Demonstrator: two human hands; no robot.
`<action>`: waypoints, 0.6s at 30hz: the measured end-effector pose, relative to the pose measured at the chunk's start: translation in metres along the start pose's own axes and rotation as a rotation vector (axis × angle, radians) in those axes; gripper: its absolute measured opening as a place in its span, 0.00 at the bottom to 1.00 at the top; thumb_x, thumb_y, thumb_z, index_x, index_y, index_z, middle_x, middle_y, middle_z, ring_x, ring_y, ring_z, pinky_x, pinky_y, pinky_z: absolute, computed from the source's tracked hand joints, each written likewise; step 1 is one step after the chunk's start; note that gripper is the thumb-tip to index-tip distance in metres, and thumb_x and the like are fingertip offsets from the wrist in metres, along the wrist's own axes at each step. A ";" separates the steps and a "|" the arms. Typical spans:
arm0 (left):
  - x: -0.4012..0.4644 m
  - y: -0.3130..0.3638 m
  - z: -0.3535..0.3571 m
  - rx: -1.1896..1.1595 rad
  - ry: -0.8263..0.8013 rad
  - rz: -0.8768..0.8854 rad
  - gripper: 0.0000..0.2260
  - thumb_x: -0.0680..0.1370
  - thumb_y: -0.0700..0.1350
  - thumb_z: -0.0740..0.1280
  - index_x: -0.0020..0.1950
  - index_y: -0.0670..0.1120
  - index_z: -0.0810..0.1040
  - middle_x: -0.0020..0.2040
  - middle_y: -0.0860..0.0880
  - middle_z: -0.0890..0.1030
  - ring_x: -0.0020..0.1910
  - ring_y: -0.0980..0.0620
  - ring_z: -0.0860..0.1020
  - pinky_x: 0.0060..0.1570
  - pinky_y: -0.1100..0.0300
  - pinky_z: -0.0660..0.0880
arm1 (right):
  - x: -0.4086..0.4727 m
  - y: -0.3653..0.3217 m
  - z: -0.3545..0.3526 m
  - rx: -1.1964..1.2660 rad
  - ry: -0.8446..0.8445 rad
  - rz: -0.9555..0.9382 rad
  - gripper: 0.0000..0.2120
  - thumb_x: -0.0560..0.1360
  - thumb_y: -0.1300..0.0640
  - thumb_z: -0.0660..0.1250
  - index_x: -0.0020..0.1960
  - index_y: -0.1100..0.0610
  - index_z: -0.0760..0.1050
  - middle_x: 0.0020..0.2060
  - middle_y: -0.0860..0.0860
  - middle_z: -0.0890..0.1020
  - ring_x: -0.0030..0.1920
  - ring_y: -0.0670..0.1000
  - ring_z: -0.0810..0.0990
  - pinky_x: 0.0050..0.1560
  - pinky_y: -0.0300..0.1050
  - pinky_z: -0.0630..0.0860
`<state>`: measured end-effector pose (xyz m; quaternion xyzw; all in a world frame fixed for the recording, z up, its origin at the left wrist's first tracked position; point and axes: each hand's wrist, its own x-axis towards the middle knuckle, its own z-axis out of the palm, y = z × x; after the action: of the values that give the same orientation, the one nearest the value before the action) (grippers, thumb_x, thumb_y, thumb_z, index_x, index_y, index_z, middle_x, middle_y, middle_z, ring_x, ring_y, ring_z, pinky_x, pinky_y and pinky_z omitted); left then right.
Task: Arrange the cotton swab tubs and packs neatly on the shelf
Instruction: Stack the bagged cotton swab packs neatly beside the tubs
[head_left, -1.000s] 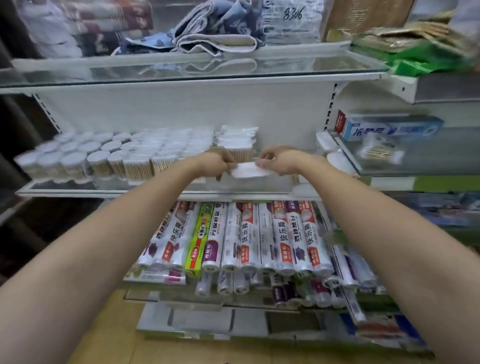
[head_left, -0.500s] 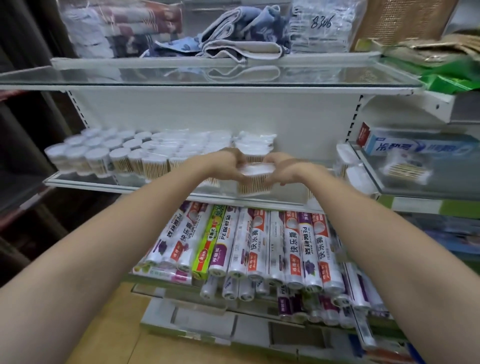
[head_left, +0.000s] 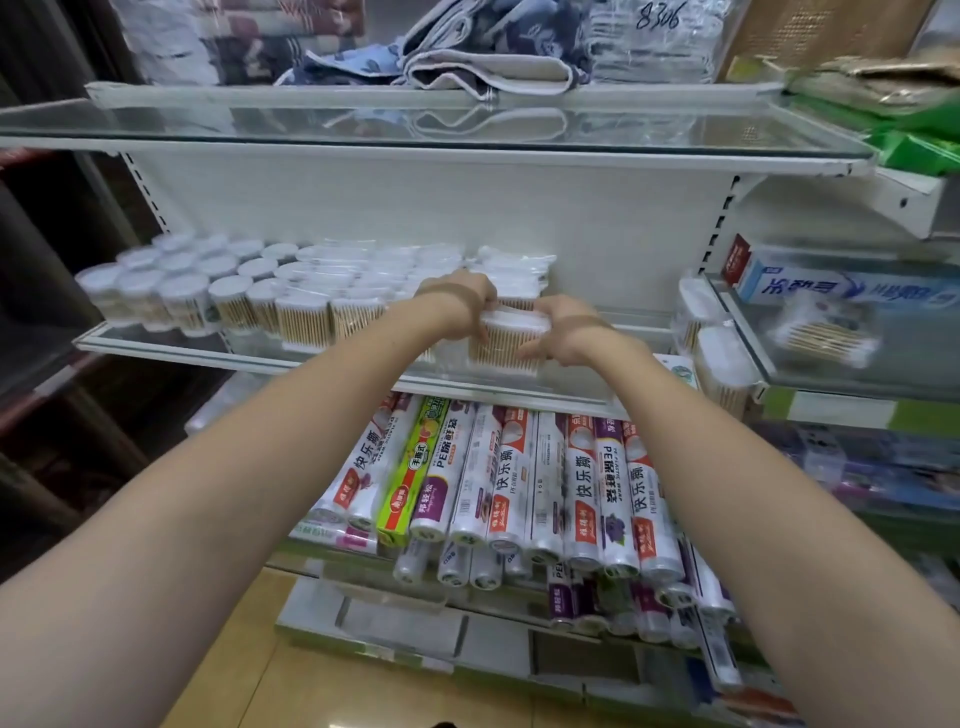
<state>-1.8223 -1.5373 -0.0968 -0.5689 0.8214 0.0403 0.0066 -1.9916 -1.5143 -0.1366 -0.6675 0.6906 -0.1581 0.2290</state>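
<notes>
Nearest, below both forearms, printed rolls of cling film (head_left: 524, 478) lie side by side on the lower shelf, untouched. Above them, the left hand (head_left: 457, 306) and right hand (head_left: 563, 330) clamp opposite sides of one clear plastic pack of wooden-stick cotton swabs (head_left: 506, 340), fingers curled round its ends. A second ago the same pack was held up with its white top facing the camera; half a second ago it was dropping; now it stands upright, low over the front strip of the glass shelf (head_left: 156, 345), though whether its base touches the glass cannot be told. That suggests the placing step is almost done, with only release and a nudge into line remaining. Just left of the left hand, the rows of round clear swab tubs with white lids (head_left: 182, 291) and further packs look ordered. Beyond the hands, against the white back panel, a few loose packs (head_left: 514, 265) sit less squarely and probably want straightening next.
</notes>
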 end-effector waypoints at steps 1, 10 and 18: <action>0.000 -0.001 0.001 -0.013 0.005 -0.008 0.13 0.74 0.48 0.75 0.56 0.50 0.78 0.50 0.51 0.79 0.49 0.48 0.78 0.50 0.54 0.76 | -0.001 0.000 0.001 -0.004 0.007 0.004 0.44 0.68 0.45 0.79 0.77 0.51 0.63 0.72 0.52 0.71 0.65 0.58 0.76 0.63 0.57 0.77; -0.011 0.000 0.005 -0.061 0.014 -0.032 0.20 0.71 0.57 0.77 0.54 0.46 0.78 0.50 0.49 0.79 0.46 0.48 0.78 0.45 0.55 0.76 | -0.014 -0.005 0.004 0.090 0.119 0.030 0.33 0.70 0.53 0.79 0.70 0.50 0.68 0.59 0.50 0.76 0.53 0.53 0.75 0.55 0.49 0.74; -0.023 -0.012 -0.004 -0.345 -0.179 0.181 0.14 0.70 0.40 0.78 0.53 0.46 0.80 0.50 0.48 0.84 0.46 0.48 0.81 0.44 0.54 0.79 | -0.024 0.003 -0.015 0.237 -0.062 -0.015 0.04 0.77 0.56 0.69 0.46 0.56 0.77 0.49 0.52 0.86 0.48 0.50 0.85 0.57 0.53 0.80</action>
<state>-1.8024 -1.5203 -0.0919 -0.4796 0.8463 0.2309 -0.0217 -2.0013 -1.4917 -0.1232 -0.6456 0.6545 -0.2198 0.3263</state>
